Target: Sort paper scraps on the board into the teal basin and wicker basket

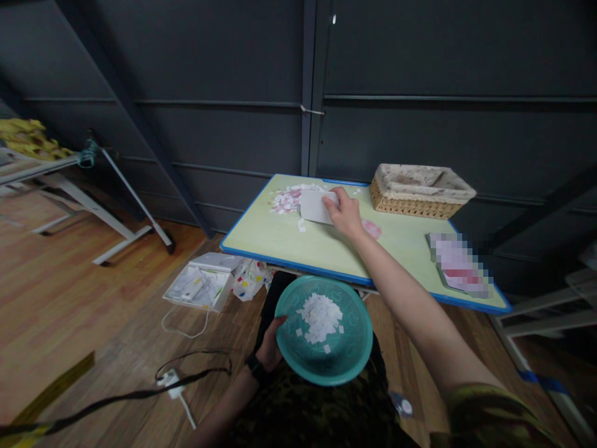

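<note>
My right hand (346, 213) is closed on a flat white card (313, 206), tilted above the yellow-green tabletop (275, 239). Just left of the card lies a spread of small white and pink paper pieces (290, 198); the card hides some of it. A pinkish patch (372, 229) shows beside my right wrist. Over my lap, my left hand (270, 346) grips the left rim of a green plastic colander (359, 354). Inside the colander sits a heap of small white paper squares (321, 318), with several loose ones around it.
A wicker basket with a cloth lining (420, 202) stands at the table's back right. Near the right edge lies a blurred flat item (459, 264). On the floor to the left are an open white box (198, 286), a patterned bag (252, 278) and cables (196, 374). Dark panels (224, 56) rise behind.
</note>
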